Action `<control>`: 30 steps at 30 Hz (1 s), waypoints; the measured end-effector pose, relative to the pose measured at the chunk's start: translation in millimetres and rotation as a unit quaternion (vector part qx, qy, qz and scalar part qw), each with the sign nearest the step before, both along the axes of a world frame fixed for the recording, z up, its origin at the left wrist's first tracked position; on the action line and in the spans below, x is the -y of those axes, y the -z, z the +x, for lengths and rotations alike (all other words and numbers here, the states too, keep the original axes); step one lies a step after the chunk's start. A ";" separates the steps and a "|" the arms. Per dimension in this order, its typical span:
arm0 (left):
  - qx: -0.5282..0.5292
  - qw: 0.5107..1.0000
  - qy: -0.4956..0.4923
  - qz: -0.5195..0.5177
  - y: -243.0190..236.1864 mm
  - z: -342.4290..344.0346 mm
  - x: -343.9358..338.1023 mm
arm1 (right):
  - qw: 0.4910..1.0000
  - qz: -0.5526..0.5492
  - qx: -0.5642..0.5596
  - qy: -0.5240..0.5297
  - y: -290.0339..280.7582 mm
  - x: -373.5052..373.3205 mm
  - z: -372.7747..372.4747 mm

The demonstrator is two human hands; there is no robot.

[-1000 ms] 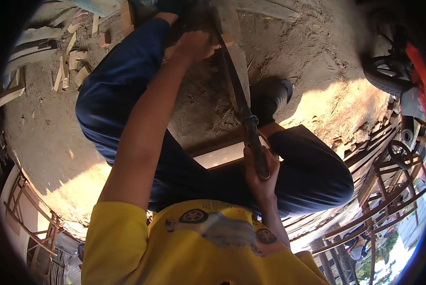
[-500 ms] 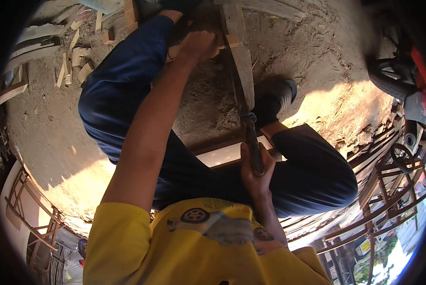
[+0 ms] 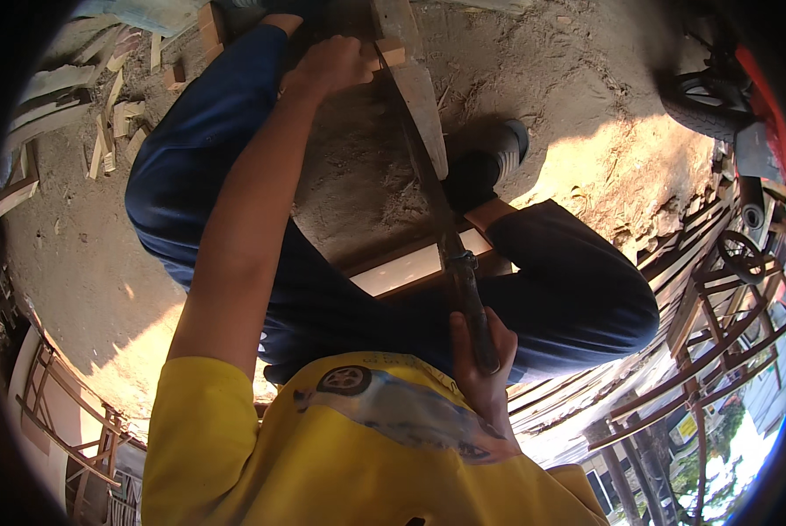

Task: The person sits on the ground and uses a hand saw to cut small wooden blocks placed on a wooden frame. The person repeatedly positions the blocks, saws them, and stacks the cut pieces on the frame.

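Observation:
My right hand (image 3: 480, 355) is wrapped round the dark, rounded handle of a handsaw (image 3: 428, 180), close to my lap. Its long narrow blade runs up and away to the left, with a metal ring where handle meets blade; the teeth are too small to see. My left hand (image 3: 331, 66) is closed on a light wooden strip (image 3: 392, 53), most of it hidden by the fist. The strip's end sticks out past the blade and lies over a grey wooden plank (image 3: 421, 92). The blade's far end touches or passes right beside the strip, next to my left fist.
Wood offcuts (image 3: 103, 145) lie on the dirt floor (image 3: 577, 79) at the left, near brick-coloured blocks (image 3: 210, 31). My shod foot (image 3: 502, 149) rests beside the plank. A pale board (image 3: 401, 270) lies between my legs. A tyre (image 3: 704, 105) and stacked wooden slats (image 3: 673, 263) stand right.
My right hand has pulled the saw back toward my body, so less blade reaches past the strip. My left hand still grips the strip. The whole view has shifted slightly.

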State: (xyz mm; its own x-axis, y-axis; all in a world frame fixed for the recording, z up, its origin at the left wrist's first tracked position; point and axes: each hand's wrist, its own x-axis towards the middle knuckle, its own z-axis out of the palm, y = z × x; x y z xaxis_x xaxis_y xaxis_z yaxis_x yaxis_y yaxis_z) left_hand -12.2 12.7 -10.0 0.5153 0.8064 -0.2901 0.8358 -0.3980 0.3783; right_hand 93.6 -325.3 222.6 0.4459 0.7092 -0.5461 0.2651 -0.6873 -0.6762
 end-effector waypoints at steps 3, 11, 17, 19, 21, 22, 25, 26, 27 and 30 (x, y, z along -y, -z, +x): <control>-0.004 1.000 -0.007 -0.018 -2.3 -2.8 -9.4 | 0.998 0.023 -0.053 -0.001 8.3 -3.6 0.6; -0.019 1.000 0.004 0.024 8.1 0.5 -7.0 | 0.999 0.033 0.013 -0.003 -11.2 11.1 12.3; -0.031 0.998 0.047 0.034 7.6 -3.1 1.3 | 0.998 0.046 -0.002 -0.054 -8.9 20.7 14.6; -0.036 0.998 0.045 0.040 5.0 0.0 5.3 | 0.993 0.070 0.046 -0.085 -6.3 31.9 16.5; -0.033 0.997 0.049 0.051 7.6 -1.1 11.6 | 0.997 0.060 -0.004 -0.047 2.6 19.0 14.7; -0.026 0.996 0.054 0.064 8.9 -3.3 9.6 | 0.998 0.059 -0.026 -0.028 8.1 8.5 13.2; 0.016 0.990 0.080 0.111 19.3 -8.2 4.9 | 0.994 0.084 -0.052 -0.038 23.7 -6.7 -6.0; 0.033 0.987 0.090 0.128 23.6 -11.4 3.7 | 0.996 0.076 -0.047 -0.025 24.6 -6.0 -3.4; 0.014 0.991 0.085 0.098 17.8 -11.9 5.3 | 0.997 0.067 -0.041 -0.012 23.7 -5.3 2.9; -0.019 0.996 0.082 0.043 6.9 -7.5 10.8 | 0.998 0.046 -0.033 -0.013 14.9 4.6 6.8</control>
State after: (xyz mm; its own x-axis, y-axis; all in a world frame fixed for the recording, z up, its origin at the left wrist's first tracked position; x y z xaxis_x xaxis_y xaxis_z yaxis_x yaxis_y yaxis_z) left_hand -19.7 1.9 -16.9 0.6318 0.7350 -0.2463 0.7702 -0.5595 0.3061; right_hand 100.5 -329.9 207.8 0.3913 0.7690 -0.5056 0.2347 -0.6146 -0.7531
